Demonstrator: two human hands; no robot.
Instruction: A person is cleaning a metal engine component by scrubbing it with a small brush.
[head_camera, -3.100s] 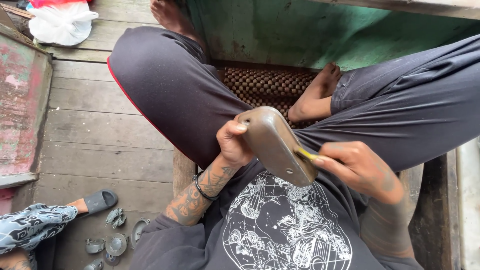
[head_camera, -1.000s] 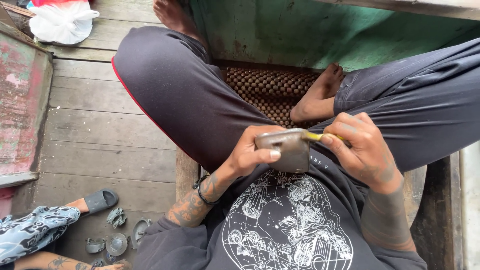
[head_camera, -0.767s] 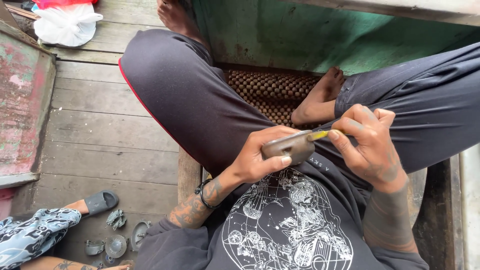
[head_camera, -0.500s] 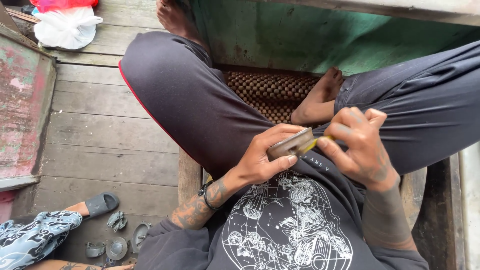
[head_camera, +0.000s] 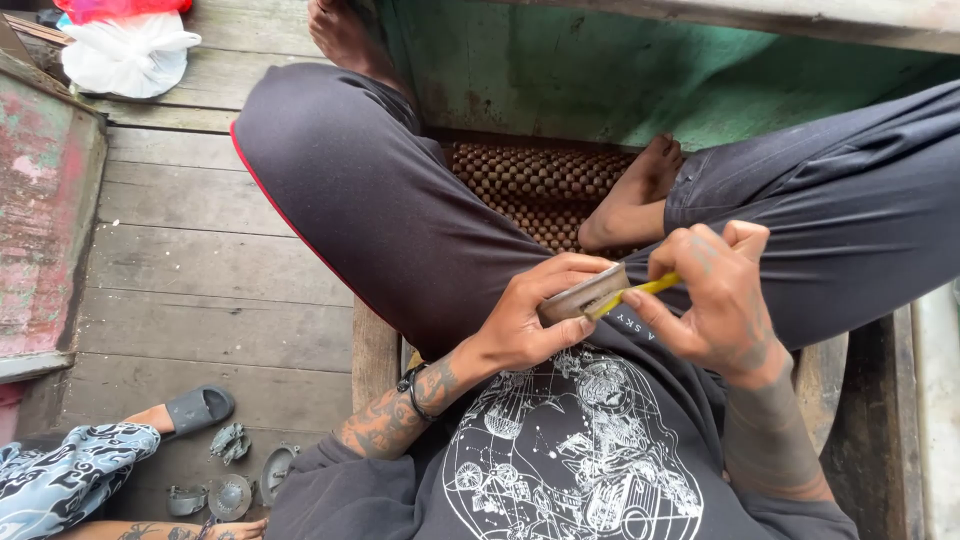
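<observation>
Held over the lap, the flat grey-brown metal piece (head_camera: 583, 294) sits edge-on in the left hand (head_camera: 530, 322), whose fingers (head_camera: 572, 264) curl tightly around its rim. The right hand (head_camera: 715, 300) pinches a thin yellow-handled tool (head_camera: 640, 291) against it. The piece looks stiff, fairly heavy and smooth, best gripped by its edges.

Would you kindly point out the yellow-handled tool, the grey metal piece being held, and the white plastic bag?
yellow-handled tool (head_camera: 650, 288), head view, on the yellow handle.
grey metal piece (head_camera: 582, 296), head view, on its upper edge.
white plastic bag (head_camera: 125, 58), head view, on its middle.
</observation>
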